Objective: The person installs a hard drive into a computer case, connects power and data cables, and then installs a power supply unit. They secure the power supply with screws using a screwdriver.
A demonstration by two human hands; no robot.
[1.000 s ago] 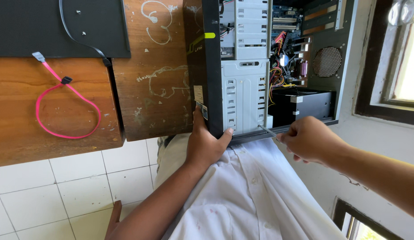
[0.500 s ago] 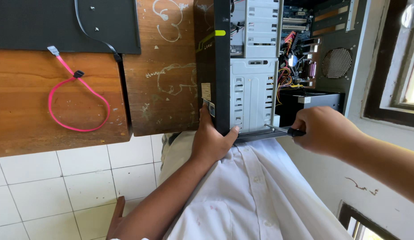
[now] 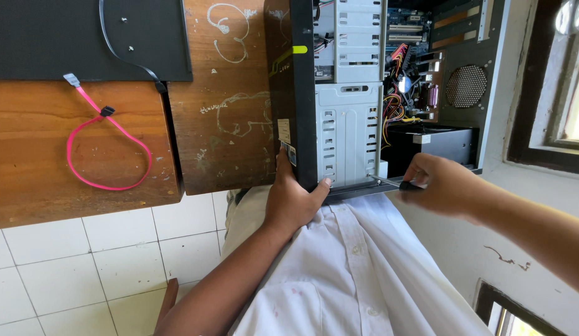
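Observation:
An open computer case stands on a wooden desk, its side off, showing metal drive bays, coloured wires and a board inside. My left hand grips the case's lower front corner, thumb on the black front face. My right hand is closed around a screwdriver; its thin shaft points left at the bottom edge of the drive cage. The tip touches or nearly touches the metal; I cannot tell which.
A pink looped data cable lies on a second wooden desk at the left. A black side panel with a black cable rests above it. White floor tiles show below. A window frame is at the right.
My right hand with the screwdriver has shifted slightly along the case's bottom edge. My left hand keeps its grip on the front corner. The view has drifted a little.

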